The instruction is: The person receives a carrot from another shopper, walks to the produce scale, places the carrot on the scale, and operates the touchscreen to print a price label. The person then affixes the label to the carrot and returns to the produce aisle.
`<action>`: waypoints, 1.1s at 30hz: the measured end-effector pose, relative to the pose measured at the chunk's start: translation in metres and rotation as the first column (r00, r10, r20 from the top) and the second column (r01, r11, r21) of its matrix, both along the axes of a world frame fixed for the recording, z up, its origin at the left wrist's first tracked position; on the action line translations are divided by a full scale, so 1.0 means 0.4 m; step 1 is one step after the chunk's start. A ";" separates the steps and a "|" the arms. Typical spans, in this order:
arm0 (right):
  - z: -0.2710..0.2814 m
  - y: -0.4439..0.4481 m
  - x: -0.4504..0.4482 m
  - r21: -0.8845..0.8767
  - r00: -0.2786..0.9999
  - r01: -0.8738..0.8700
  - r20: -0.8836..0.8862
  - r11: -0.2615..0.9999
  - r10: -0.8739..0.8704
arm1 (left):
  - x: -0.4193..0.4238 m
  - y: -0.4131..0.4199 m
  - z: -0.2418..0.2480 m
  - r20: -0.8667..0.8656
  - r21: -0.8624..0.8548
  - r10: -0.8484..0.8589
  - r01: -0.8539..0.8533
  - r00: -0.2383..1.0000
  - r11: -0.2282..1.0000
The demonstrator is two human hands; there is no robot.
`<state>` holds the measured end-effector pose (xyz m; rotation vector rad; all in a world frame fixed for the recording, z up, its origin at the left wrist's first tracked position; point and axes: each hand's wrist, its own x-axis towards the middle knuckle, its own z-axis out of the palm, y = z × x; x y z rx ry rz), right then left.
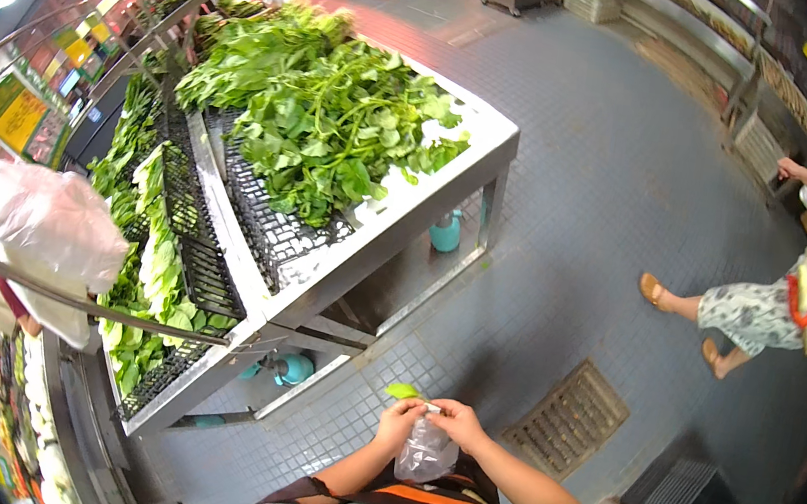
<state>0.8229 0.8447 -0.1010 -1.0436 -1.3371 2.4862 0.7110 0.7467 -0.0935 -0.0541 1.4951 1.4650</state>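
A clear plastic bag [426,453] hangs before my waist, pinched at its top between both hands. My left hand [397,423] grips the bag's left side with its fingertips. Opposite it, my right hand [458,423] holds the top on the right, and the fingertips of both hands nearly meet. A bright green leaf [401,390] pokes out just beyond my left fingers; what holds it is hidden. A small white piece shows between the fingers, too small to name.
Ahead stands a metal-framed vegetable stand [408,211] with leafy greens [330,114] on black plastic grates [252,188]. A roll of plastic bags [40,222] hangs at left by a metal rail [138,321]. A floor drain grate [568,417] lies right. Another person [751,313] stands far right.
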 end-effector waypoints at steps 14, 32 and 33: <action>0.100 0.617 -0.197 0.192 0.949 0.270 0.111 0.944 -0.294 | -0.234 0.539 0.077 -0.427 0.179 0.017 0.066 0.904 0.982; -0.305 1.702 -0.336 0.238 0.518 0.613 0.599 0.753 -0.611 | -0.561 1.192 0.166 -0.895 -0.306 -0.280 -0.020 0.347 0.952; -0.338 1.741 -0.371 0.262 0.499 0.582 0.632 0.769 -0.593 | -0.558 1.200 0.169 -0.870 -0.375 -0.335 -0.044 0.361 0.926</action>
